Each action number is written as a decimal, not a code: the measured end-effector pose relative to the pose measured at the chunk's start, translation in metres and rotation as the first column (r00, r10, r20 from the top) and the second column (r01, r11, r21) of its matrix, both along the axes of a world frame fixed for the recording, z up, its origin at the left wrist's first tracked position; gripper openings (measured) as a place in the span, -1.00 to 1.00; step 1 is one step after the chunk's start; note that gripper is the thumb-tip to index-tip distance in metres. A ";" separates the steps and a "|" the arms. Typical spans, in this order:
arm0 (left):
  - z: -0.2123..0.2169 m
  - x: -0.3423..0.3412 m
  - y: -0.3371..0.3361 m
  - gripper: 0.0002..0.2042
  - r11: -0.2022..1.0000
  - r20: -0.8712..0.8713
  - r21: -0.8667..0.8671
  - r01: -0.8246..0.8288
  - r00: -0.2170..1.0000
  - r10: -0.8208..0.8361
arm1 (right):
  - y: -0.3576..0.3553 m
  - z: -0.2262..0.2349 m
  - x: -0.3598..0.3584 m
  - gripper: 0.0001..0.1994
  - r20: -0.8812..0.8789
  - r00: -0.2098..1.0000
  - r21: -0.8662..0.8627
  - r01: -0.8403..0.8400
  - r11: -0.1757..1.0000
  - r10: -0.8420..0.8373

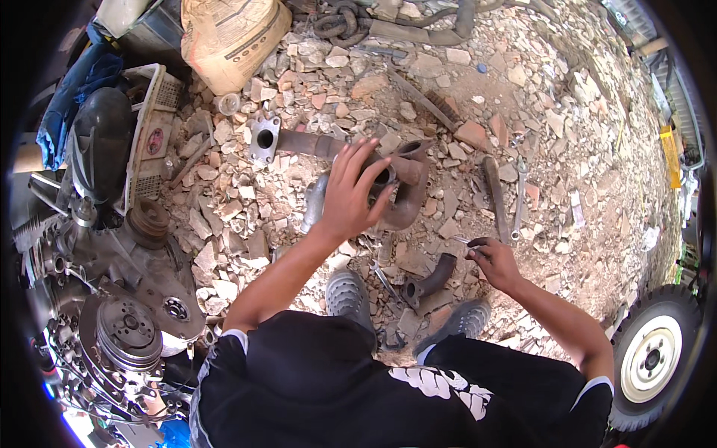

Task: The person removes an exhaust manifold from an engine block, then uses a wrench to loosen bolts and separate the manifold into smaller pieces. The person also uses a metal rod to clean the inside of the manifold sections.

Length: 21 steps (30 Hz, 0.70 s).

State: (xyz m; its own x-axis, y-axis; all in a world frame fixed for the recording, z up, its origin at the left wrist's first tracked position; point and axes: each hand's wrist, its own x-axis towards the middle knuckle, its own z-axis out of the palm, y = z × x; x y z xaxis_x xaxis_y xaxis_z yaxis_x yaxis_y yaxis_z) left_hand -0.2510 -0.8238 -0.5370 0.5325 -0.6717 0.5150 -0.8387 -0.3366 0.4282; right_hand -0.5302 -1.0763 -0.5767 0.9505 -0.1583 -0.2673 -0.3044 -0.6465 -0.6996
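My left hand [351, 188] lies with its fingers spread over the top of a rusty exhaust manifold [409, 196] on the ground. From this manifold a brown pipe [306, 143] runs left to a grey flange [264, 140] with a round hole. A silvery metal part [316, 203] sits beside my left wrist. Further right, my right hand [496, 264] pinches a thin metal tool [461, 240]; its kind is hard to tell, as most of it is hidden in the fingers. A short curved pipe [433, 280] with a flange rests between my feet, near a wrench [385, 278].
Broken stone and tile cover the ground. To the right lie a flat bar [495, 198] and a combination wrench [520, 198]. An engine [127, 313] and a white crate [146, 142] stand at left, a sack [233, 45] behind. A wheel [652, 357] is at lower right.
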 end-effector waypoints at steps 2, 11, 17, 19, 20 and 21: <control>-0.019 -0.010 0.021 -0.64 0.981 -0.128 -0.155 -0.114 0.987 0.094 | -0.006 -0.001 -0.001 -0.82 0.001 0.999 0.026 0.048 0.999 -0.048; -0.127 0.129 0.106 -0.73 0.611 -0.191 0.568 -0.551 0.634 0.749 | -0.016 0.011 0.003 -0.84 -0.082 0.979 0.007 0.189 0.982 -0.187; -0.220 0.189 0.137 -0.77 0.675 -0.014 0.608 -0.419 0.844 0.536 | -0.030 0.014 0.000 -0.76 -0.145 0.927 0.169 0.369 0.914 -0.347; -0.232 0.196 0.168 -0.74 0.862 0.124 0.381 -0.335 0.942 0.312 | -0.027 0.026 0.009 -0.70 0.249 0.962 -0.085 0.138 0.987 -0.113; -0.228 0.204 0.198 -0.74 0.803 0.025 0.306 -0.512 0.847 0.530 | -0.019 0.032 0.023 -0.63 0.356 0.933 -0.060 0.087 0.994 -0.061; -0.228 0.181 0.173 -0.72 0.802 -0.261 0.340 -0.492 0.770 0.583 | -0.021 0.044 0.014 -0.61 0.359 0.933 -0.055 0.051 0.997 -0.028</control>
State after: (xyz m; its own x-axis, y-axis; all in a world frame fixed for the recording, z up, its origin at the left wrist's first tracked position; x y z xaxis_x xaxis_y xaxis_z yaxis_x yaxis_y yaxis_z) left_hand -0.0704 -0.6507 -0.7651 0.9499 -0.2968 0.0982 -0.3056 -0.8156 0.4913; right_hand -0.5166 -1.0977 -0.5329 0.9739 -0.2032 0.1009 -0.0677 -0.6848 -0.7256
